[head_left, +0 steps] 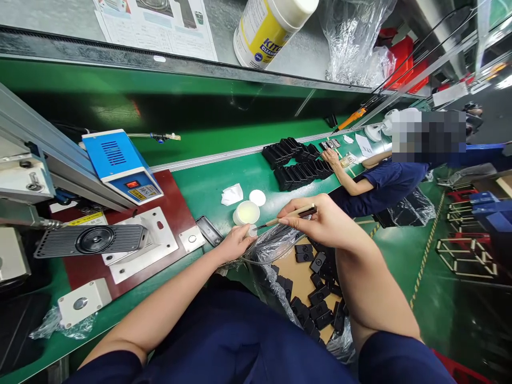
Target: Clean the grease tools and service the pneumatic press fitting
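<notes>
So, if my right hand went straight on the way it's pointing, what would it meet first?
Probably the small pale piece in your left hand; your right hand points that way along its brush-like tool. Depth there is hard to judge.

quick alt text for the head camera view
The right hand holds a wooden-handled tool at a small pale piece in the left hand, beside an open white tub on a green bench. Farther along are rows of black parts and a co-worker.
</notes>
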Tool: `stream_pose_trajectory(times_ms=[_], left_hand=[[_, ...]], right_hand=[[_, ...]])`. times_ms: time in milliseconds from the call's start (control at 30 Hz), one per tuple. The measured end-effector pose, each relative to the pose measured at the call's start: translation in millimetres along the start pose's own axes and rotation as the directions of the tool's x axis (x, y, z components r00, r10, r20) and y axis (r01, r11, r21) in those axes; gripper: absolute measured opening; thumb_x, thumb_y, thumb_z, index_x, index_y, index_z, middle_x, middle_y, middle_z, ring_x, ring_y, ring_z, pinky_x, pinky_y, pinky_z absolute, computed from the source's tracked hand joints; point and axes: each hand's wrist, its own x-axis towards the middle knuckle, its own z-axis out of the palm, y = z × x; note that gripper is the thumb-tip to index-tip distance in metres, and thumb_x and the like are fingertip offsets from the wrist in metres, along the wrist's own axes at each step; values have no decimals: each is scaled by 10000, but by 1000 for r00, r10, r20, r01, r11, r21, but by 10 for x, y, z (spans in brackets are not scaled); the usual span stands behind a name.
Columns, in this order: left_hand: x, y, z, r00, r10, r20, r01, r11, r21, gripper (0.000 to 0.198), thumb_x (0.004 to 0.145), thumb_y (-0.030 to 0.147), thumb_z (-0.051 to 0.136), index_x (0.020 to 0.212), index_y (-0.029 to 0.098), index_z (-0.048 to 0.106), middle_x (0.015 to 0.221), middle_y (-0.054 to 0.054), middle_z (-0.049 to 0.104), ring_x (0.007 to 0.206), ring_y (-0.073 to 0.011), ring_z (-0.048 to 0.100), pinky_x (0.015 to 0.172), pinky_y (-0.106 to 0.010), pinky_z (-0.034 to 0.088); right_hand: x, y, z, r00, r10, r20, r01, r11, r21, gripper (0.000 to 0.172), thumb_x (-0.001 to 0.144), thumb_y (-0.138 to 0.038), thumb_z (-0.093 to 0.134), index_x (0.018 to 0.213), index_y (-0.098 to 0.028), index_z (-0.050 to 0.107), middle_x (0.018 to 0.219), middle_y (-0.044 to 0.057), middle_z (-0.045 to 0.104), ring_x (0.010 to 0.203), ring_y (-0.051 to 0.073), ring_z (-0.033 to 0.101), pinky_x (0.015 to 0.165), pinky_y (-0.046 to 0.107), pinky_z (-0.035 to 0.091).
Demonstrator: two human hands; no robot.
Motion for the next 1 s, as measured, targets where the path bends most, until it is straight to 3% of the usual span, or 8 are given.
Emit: stream_pose_trajectory(times_ms=[200,400,500,633,1000], left_hand=[[-12,32,26,1000,-10,10,10,1000,24,273,920,410,417,895,176,556,796,-26,602,779,-186,541,754,-310,402],[-21,41,-32,999,-39,14,38,999,30,302,920,436,407,851,175,542,745,-16,576,742,-177,520,709,-291,396],[-24,34,-37,1000,-28,0,28,999,25,288,914,429,423,883,175,555,754,-17,584,755,-179,529,727,-297,411],[-35,32,-39,1000,-28,-8,28,999,28,301,921,430,410,865,174,556,742,-11,577,740,-172,528,723,-295,420],[-17,45,-42,999,-24,-32,24,1000,-4,284,903,432,457,852,172,559,727,-8,568,740,-168,515,724,-289,417]], right_hand=[[164,71,235,997,20,75,-16,999,-46,160,816,-267,630,837,-136,718,679,33,672,568,114,536,530,224,373],[119,-4,116,1000,29,-11,-29,1000,-3,204,827,-318,621,827,-137,714,658,22,649,526,98,475,482,216,329],[119,-25,134,999,34,22,-34,999,-22,174,807,-289,638,801,-134,717,605,9,619,491,89,445,471,215,321],[122,-8,160,999,14,-48,-13,1000,17,214,823,-334,621,810,-141,712,624,13,618,517,96,456,477,218,324],[88,33,207,999,28,-16,-28,999,19,204,818,-320,625,795,-141,720,649,22,647,534,107,487,492,231,341]])
